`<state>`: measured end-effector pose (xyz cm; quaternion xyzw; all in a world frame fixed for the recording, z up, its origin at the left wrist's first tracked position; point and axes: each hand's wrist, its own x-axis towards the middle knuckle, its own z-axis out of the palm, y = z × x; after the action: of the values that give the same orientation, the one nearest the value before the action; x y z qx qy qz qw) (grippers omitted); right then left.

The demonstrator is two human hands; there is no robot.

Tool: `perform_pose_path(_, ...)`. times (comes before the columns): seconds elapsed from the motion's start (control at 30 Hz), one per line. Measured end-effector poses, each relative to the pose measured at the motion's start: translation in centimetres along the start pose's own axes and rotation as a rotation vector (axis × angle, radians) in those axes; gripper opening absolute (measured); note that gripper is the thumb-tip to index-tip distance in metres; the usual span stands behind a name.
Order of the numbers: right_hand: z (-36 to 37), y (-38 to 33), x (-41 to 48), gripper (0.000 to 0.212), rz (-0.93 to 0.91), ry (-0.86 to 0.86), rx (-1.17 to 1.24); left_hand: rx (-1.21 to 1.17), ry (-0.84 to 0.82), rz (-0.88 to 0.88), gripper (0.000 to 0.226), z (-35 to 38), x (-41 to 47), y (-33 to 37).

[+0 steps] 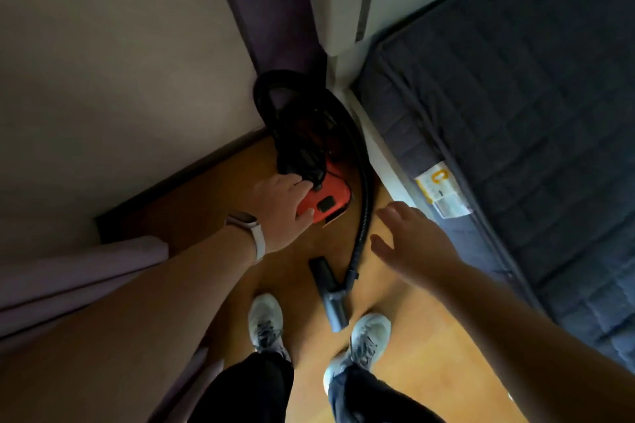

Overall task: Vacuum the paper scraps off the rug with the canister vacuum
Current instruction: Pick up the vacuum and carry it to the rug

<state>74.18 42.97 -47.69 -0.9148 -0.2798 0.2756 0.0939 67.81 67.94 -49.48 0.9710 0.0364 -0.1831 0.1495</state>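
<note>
Left arm (154, 302) stretched down; left hand (280, 204) gripped the red vacuum (328, 201), parked in the corner beside the bed (515, 113), probably to drag it out. Right hand (410, 244) spread, empty, likely for balance. Nozzle (330, 295) lay on the floor (206, 213). Rug unseen.

Head-worn view, steeply down at floor (213, 196)
</note>
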Motion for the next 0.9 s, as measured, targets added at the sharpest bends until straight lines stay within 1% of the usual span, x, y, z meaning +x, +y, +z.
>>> perform_pose_path(0.07,3.7,1.5,2.9,0.045,-0.015,-0.003,0.0,0.038,0.017,0.012,0.055,3.6,2.2,-1.7)
perform_pose_path(0.2,11.2,4.9,7.5,0.052,-0.033,-0.044,-0.016,0.172,-0.022,0.139,0.055,12.0,5.5,-3.3)
perform_pose_path(0.33,17.1,8.9,12.5,0.052,-0.034,-0.039,-0.051,0.201,0.059,0.122,0.064,18.1,10.0,-4.6)
perform_pose_path(0.43,19.7,11.1,15.8,0.049,-0.084,-0.035,-0.126,0.222,0.144,0.102,0.076,19.9,13.3,-6.3)
perform_pose_path(0.5,20.1,12.0,17.9,0.046,-0.105,0.011,-0.169,0.253,0.188,0.085,0.084,19.9,15.5,-7.9)
perform_pose_path(0.63,19.8,13.0,20.3,0.052,-0.114,0.128,-0.123,0.453,0.078,0.169,0.089,19.4,18.2,-9.3)
perform_pose_path(0.67,19.8,13.1,20.6,0.053,-0.106,0.14,-0.099,0.483,0.08,0.193,0.089,19.5,18.6,-9.4)
perform_pose_path(0.73,19.9,13.1,21.2,0.055,-0.079,0.159,-0.03,0.463,0.163,0.276,0.084,20.1,19.4,-9.5)
perform_pose_path(0.8,20.0,12.9,22.0,0.061,-0.048,0.189,0.057,0.395,0.336,0.378,0.073,21.2,20.0,-9.9)
perform_pose_path(0.83,20.0,12.7,22.5,0.066,-0.037,0.221,0.111,0.361,0.413,0.408,0.068,21.6,20.3,-10.2)
perform_pose_path(0.9,19.5,12.1,23.7,0.076,-0.041,0.297,0.222,0.309,0.502,0.422,0.061,22.3,20.7,-10.4)
